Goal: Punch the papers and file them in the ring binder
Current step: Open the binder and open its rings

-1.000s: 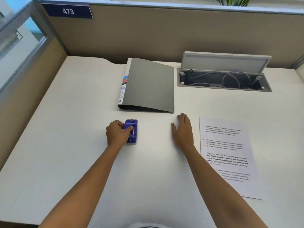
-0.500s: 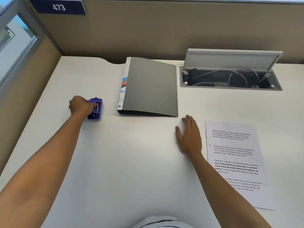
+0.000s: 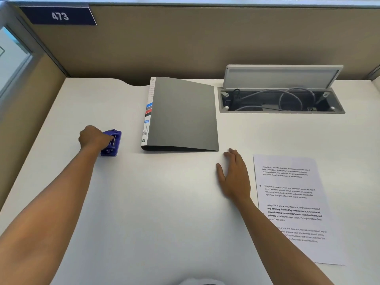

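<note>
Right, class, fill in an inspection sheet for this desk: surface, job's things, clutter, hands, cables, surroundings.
Surface: white desk, flat, bare in the middle.
Job's things: grey ring binder closed, lying flat; printed paper at the right; blue hole punch left of the binder.
Clutter: nothing seen.
Hands: left hand has its grip on the punch; right hand lies flat and open beside the paper.
Cables: coiled in the open desk hatch.
Surroundings: tan partition, sign 473.

On the desk (image 3: 156,212), the punch (image 3: 112,143) sits under the left hand (image 3: 92,137), the binder (image 3: 183,115) to its right; papers (image 3: 294,202) lie just right of the right hand (image 3: 234,177).
</note>
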Tool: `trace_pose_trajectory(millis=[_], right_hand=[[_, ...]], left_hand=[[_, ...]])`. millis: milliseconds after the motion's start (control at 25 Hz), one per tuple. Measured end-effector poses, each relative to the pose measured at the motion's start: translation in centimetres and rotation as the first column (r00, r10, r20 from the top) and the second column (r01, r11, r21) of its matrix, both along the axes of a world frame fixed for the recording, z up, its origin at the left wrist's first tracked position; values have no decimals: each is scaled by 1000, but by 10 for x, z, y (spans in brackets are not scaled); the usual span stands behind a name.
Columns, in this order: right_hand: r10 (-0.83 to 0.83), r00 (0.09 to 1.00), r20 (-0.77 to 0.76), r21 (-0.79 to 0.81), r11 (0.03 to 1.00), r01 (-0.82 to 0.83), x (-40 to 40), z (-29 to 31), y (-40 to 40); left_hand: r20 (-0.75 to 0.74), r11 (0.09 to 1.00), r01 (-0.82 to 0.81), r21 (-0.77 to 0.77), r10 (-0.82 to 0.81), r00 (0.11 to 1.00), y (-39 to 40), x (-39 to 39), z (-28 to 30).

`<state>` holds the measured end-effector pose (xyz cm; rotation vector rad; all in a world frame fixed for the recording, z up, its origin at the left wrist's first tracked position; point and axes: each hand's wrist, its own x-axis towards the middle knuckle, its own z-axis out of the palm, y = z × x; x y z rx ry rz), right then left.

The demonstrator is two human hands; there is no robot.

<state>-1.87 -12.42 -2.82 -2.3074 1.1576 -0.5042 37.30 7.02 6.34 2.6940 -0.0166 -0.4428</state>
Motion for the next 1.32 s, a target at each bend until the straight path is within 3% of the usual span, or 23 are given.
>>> trace_pose_trajectory(millis=[120,200,280,320,400,560,720,920,1040,1120,1320], right_hand=[[-6,1000,4,-1,1000,6,0,-1,1],[-8,1000,7,-1,1000,8,0,-1,1],[-7,1000,7,2,1000,7,0,0,1],[-9,1000,7,3,1000,9,0,0,1],[-16,1000,8,9,1000,16,0,0,1],[-17,1000,14,15,1000,17,0,0,2],[-18,999,28,15,1000,18,0,2,2],[41,999,29,24,999,-41,-3,7,2],[-41,982,183,208,978,2,-3,18,1],[-137,955,261,360,932,35,-3,25,2],[-71,961,268,384,923,-39,-13,25,25]], left_hand=[[181,964,190,-186,-157,971,-14,-39,-1],[275,824,495,-276,-426,862,-29,-73,-7],[301,675,727,-123,-673,676,-43,-102,-22],[308,634,771,-58,-723,618,-51,-112,-31],[352,642,766,-19,-713,606,-62,-125,-44],[376,756,654,-18,-601,705,-67,-134,-58],[379,786,619,-1,-572,727,-58,-142,-60],[352,789,587,-180,-505,788,-44,-158,-53],[350,765,544,-344,-433,831,-29,-174,-52],[332,721,486,-494,-360,872,-16,-186,-52],[142,579,203,-790,-150,978,20,-226,-39]])
